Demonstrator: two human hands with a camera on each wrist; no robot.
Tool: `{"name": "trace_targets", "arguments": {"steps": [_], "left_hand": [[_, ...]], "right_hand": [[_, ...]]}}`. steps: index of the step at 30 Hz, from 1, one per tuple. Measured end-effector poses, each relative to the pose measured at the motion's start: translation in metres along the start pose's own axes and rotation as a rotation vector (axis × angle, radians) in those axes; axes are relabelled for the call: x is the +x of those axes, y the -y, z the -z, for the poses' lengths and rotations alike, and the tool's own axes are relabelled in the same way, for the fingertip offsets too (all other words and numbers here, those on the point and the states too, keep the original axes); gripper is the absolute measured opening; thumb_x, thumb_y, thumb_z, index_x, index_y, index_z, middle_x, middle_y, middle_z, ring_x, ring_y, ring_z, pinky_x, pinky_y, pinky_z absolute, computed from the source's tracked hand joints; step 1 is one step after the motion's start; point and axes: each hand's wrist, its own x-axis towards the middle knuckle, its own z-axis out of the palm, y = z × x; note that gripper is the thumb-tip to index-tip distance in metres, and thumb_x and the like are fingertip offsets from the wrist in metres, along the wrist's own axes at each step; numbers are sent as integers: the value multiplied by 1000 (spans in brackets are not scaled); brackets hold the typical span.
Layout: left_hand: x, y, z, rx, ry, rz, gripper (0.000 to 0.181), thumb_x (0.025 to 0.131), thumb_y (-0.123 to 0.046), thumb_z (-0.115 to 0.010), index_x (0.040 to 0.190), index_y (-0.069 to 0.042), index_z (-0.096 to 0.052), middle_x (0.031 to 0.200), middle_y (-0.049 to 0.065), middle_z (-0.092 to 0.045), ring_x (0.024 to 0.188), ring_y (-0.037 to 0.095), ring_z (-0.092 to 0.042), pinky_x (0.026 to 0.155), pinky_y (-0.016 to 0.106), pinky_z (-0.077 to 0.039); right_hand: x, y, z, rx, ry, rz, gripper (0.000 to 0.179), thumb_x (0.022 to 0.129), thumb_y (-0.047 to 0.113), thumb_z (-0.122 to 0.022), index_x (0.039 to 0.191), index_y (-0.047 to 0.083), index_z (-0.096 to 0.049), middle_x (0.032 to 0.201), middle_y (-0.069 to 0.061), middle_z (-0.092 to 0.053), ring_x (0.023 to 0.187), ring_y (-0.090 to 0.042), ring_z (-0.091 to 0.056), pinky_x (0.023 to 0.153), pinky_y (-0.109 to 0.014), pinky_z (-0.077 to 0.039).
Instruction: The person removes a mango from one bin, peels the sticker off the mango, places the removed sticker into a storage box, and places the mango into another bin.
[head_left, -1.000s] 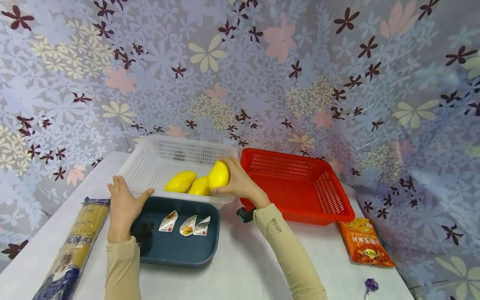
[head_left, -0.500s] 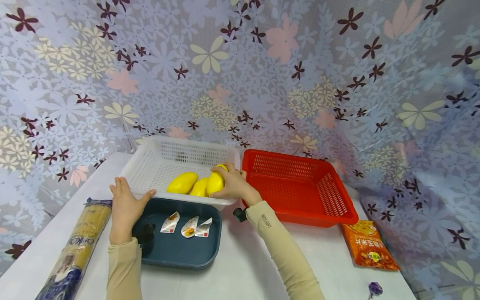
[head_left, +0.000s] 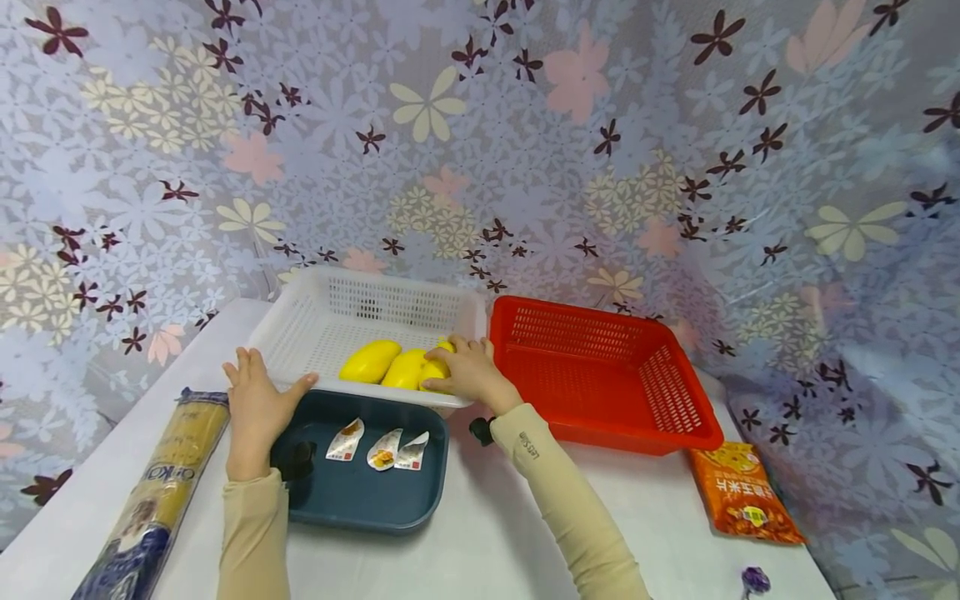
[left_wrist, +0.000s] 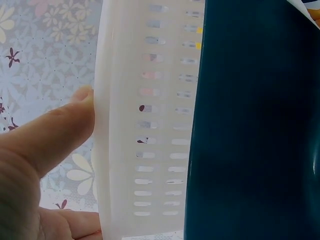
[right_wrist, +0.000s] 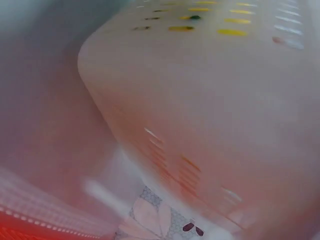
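The right hand point(head_left: 471, 372) grips a yellow mango point(head_left: 434, 375) low inside the white basket point(head_left: 300, 312), at its front right. Fingers cover most of this mango's far side. Two more mangoes, the left mango point(head_left: 371, 361) and the middle mango point(head_left: 406, 368), lie beside it along the front wall. At the basket's front left corner is the left hand point(head_left: 255, 411), its fingers extended and thumb spread. The left wrist view has the thumb point(left_wrist: 70, 122) right at the basket rim. In the right wrist view the basket's slotted wall point(right_wrist: 210, 65) shows, with yellow behind the slots; the hand is out of sight.
In front of the basket sits a dark blue tray point(head_left: 367, 508) with several small white packets point(head_left: 385, 450) and a black object point(head_left: 302, 460). A red basket point(head_left: 577, 367) stands right, a pasta pack point(head_left: 161, 475) left. An orange snack bag point(head_left: 742, 492) and purple lollipop point(head_left: 755, 580) lie right.
The right hand has lowered the held mango down beside the other two in the white basket. The left hand stays at the basket corner. The head view has shifted slightly.
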Motion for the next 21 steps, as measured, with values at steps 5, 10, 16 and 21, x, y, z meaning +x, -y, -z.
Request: {"name": "trace_targets", "arguments": {"steps": [5,10,16,21], "left_hand": [[1,-4,-2,-11,15,2,99,90,-34,-66,149,14,-2,156,33,9,143,53,11,114,68,-4],[2,-6,-4,-11,25,-4,99,90,-33,-65,149,14,-2,156,33,9,144,52,12,114,68,-4],[4,-3,-2,14,16,-15,98,89,-32,-66,148,16,-4,155,37,7,143,54,8,113,68,-7],[3,1,3,31,14,-17,99,90,-34,-66,147,17,-4,154,38,6,143,55,6,113,68,-8]], "right_hand": [[-3,-1,0,-48,13,-40,44,92,46,-61,131,27,-62,145,-9,-50,133,-36,-40,114,-61,-13],[-6,-7,-2,9,-30,-50,47,94,44,-57,136,23,-57,145,-8,-50,135,-35,-38,115,-59,-13],[-16,-11,1,191,-124,-41,51,95,41,-58,138,15,-54,147,-13,-46,141,-35,-32,116,-56,-20],[-43,-13,4,330,-251,-40,51,93,37,-62,138,13,-54,150,-14,-42,144,-37,-28,117,-57,-21]]}}
